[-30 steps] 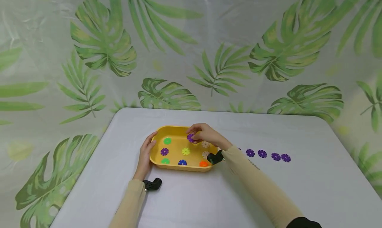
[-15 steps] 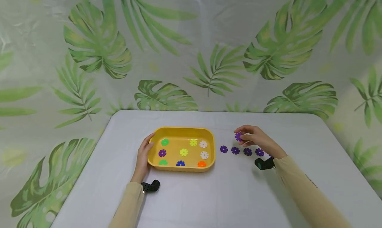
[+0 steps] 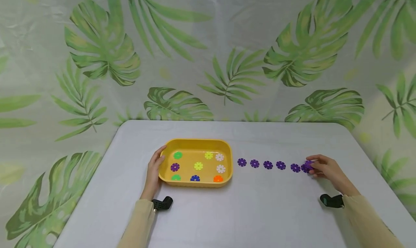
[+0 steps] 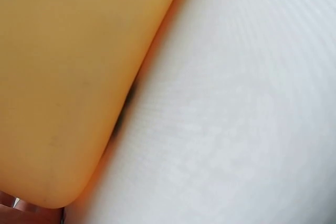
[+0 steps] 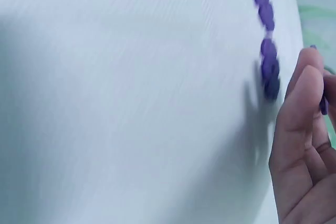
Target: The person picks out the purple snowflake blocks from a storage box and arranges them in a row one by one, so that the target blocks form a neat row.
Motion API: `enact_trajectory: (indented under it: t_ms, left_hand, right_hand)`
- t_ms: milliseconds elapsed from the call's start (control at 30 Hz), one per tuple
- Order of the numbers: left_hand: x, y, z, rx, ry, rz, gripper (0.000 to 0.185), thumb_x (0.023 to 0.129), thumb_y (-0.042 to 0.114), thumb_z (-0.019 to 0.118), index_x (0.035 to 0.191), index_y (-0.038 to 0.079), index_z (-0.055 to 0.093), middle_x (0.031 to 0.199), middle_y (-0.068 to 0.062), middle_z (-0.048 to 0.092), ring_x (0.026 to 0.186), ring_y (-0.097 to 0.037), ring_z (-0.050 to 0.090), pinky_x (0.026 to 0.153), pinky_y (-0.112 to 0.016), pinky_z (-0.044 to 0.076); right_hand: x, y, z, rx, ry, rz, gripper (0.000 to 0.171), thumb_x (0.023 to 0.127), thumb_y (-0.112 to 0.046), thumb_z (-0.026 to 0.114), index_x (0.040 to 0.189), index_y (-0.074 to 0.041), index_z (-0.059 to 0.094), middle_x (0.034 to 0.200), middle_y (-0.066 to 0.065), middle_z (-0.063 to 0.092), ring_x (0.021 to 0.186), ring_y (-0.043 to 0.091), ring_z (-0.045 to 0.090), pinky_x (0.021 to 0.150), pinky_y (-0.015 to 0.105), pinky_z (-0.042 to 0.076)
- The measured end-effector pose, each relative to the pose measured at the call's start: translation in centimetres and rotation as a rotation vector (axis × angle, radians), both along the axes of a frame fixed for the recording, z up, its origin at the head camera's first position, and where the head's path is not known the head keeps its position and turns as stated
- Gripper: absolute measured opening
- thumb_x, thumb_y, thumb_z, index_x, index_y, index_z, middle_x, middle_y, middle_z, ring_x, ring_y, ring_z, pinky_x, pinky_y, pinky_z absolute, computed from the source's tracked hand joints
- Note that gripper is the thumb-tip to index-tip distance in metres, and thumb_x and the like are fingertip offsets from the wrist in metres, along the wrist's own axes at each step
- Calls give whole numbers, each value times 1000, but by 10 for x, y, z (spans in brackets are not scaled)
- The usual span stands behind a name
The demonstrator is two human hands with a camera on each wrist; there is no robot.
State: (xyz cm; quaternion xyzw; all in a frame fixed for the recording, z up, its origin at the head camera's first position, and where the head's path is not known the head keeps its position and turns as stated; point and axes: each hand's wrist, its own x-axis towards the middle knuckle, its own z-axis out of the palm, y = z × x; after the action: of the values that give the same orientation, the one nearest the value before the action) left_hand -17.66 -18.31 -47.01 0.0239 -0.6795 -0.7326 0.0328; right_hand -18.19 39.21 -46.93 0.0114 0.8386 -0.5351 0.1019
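While the left hand (image 3: 152, 174) rests its relaxed fingers against the near-left corner of a yellow tray (image 3: 165, 177), the right hand (image 3: 325, 168) pinches a purple flower-shaped disc (image 3: 308, 164) between curled fingers, low over the white tabletop (image 3: 247, 212). That disc sits at the far-right end of a row of five purple discs (image 3: 268, 165) stretching from the fingers toward the tray. Nine more discs of mixed colours lie inside the tray. Judging by the crowding, the held disc could land on its nearest neighbour or knock it out of line, since the two already appear to overlap.
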Motion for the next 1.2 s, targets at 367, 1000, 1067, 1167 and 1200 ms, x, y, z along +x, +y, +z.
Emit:
enact_trajectory:
  t_ms: [367,1000,1067,1167,1200]
  left_hand:
    - [2,-3,-1,14,6,-1,41,104,14,38,144,6,41,152,-5,31,142,-15,18,114,-30,20]
    - [-12,-5,-28,-5,46,34,38,104,19,40,141,12,47,149,0,37,141,-13,20,115,-31,19]
    - [-12,-5,-28,-16,44,38,38,103,19,40,141,12,47,149,0,37,141,-13,20,115,-31,19]
    - [-12,-5,-29,-8,41,37,38,104,18,40,141,13,46,149,0,36,141,-12,20,115,-30,19]
    - [-13,-5,-28,-3,34,36,38,104,18,40,141,13,47,149,1,36,141,-12,20,114,-29,19]
  right_hand:
    - [10,6,-4,239,21,-108,36,100,-6,39,124,20,44,102,26,59,69,13,62,61,26,56]
    - [-25,-140,40,-100,51,118,36,102,-15,45,127,11,48,122,30,50,82,20,62,72,29,56]
    - [-30,-165,44,-138,28,157,36,101,-14,45,127,11,49,120,28,51,83,21,61,75,30,55]
    - [-38,-204,51,-175,-13,220,34,101,-13,45,126,10,50,118,26,53,84,25,60,77,31,55]
    - [-40,-216,53,-187,-27,243,34,101,-13,45,126,9,51,118,27,54,84,26,60,76,31,55]
